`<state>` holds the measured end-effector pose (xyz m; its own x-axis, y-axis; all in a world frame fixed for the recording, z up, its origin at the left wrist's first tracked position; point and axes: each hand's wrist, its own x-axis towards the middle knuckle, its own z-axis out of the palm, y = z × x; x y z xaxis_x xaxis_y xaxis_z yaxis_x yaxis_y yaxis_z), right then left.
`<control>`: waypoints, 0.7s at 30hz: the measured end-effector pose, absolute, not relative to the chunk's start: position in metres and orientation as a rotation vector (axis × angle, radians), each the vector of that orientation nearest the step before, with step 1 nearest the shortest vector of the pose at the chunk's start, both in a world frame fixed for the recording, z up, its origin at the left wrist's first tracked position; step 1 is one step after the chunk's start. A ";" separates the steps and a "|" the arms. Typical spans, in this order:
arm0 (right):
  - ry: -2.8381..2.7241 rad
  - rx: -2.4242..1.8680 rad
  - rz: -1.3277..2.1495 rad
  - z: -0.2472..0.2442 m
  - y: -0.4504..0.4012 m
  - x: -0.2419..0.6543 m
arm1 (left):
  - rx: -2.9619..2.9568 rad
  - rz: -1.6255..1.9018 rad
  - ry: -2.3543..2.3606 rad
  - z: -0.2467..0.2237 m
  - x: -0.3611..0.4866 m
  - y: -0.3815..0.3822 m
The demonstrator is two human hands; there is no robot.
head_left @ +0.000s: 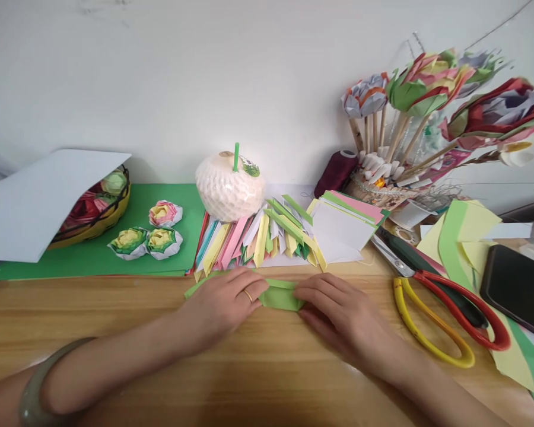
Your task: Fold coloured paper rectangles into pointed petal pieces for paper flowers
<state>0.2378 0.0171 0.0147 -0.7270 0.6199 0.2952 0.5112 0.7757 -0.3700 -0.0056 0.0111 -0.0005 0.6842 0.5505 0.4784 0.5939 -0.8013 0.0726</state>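
A light green piece of paper [281,296] with a folded upper edge lies on the wooden table [231,379]. On its left part rests my left hand [226,302], fingers together and pressed on the paper, a ring on one finger. My right hand [338,308] holds the right end of the same paper, its fingers curled around the edge. The paper's far left corner sticks out past my left hand. Just behind both hands lies a pile of folded paper strips [262,237] in green, yellow, pink, white and blue.
Scissors [404,270] with red and yellow handles and a black phone [518,290] lie at the right. A white round container [230,187] stands behind the strips. Three paper flowers [164,243] sit on green sheets [155,198]. Flowers on sticks [427,83] rise at back right.
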 end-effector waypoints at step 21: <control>-2.524 -0.867 0.064 0.010 0.016 0.236 | -2.640 -0.716 -0.575 0.000 -0.004 0.018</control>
<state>0.2364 0.0160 0.0099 -0.6910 0.5916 0.4153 0.5698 0.7994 -0.1908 -0.0041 0.0178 0.0002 0.7906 0.2901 0.5393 0.4639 -0.8586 -0.2183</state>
